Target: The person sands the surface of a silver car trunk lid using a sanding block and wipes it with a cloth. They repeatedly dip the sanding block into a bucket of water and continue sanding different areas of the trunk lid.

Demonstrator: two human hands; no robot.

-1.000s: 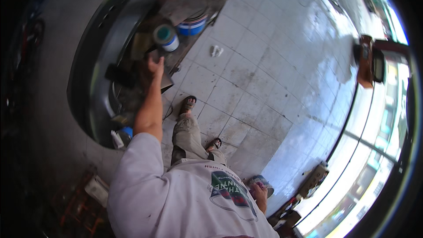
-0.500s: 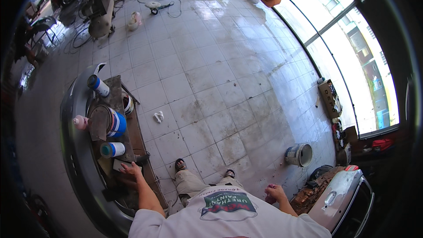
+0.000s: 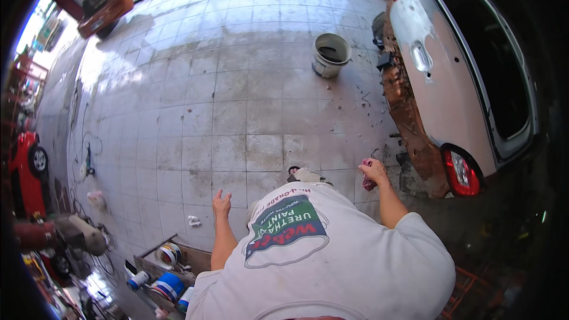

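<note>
My left hand [image 3: 221, 204] hangs in the air over the tiled floor, its fingers apart, with nothing in it. A crumpled dark pink cloth [image 3: 368, 184] is gripped in my right hand [image 3: 376, 170], its lower part hanging below the fingers. To the right of that hand stands a car's rear body panel [image 3: 435, 62] in patchy grey and beige, with a red tail light [image 3: 460, 172] fitted at its near end. The right hand is apart from the panel.
A used bucket [image 3: 333, 70] stands on the floor ahead, with something dark inside. Rusty, debris-covered metal [image 3: 409, 118] runs along the panel's left side. At lower left, a bench [image 3: 192, 256] bears paint cans, including a blue one [image 3: 168, 285]. Crumpled white paper [image 3: 194, 221] lies near it.
I have turned right, so the bench now sits at lower left and the car panel at right. My left hand has left the block-like item on the bench. My right hand still holds the cloth.
</note>
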